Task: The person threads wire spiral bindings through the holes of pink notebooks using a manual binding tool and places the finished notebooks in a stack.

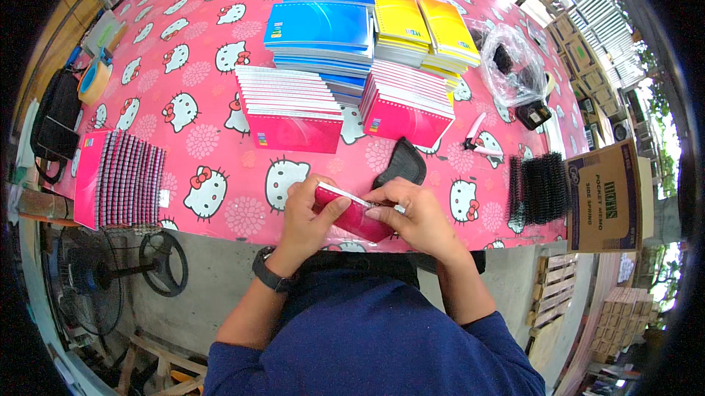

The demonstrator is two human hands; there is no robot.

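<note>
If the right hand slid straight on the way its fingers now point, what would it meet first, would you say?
The right hand points leftward along the pink notebook it holds, so it would most likely meet the left hand gripping the other end first; depth is hard to judge.

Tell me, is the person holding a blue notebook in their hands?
No, both hands, left and right, grip a small pink notebook; the blue notebooks lie stacked farther back on the pink patterned tablecloth.
</note>
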